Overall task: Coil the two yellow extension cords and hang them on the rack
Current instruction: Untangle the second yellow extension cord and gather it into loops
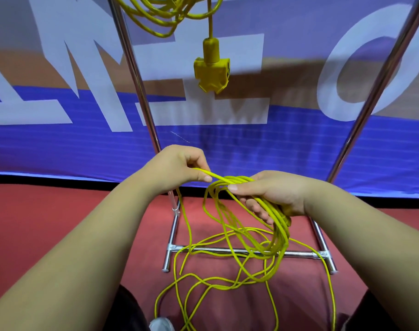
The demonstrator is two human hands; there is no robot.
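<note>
One yellow extension cord point(160, 17) hangs coiled from the top of the metal rack point(141, 91), and its three-way socket end point(212, 72) dangles below the coil. My right hand point(275, 194) grips several loops of the second yellow cord point(273, 223), which hang down from my palm. My left hand point(179, 168) pinches a single strand of that cord between thumb and fingers, just left of the loops. The loose remainder of the cord point(203, 283) lies tangled on the red floor between the rack's feet and my legs.
The rack's two chrome uprights slant up at left and right point(380, 91), joined low down by a crossbar point(227, 250). A blue banner with large white letters point(60, 139) stands behind the rack. My shoe point(161, 324) shows at the bottom edge.
</note>
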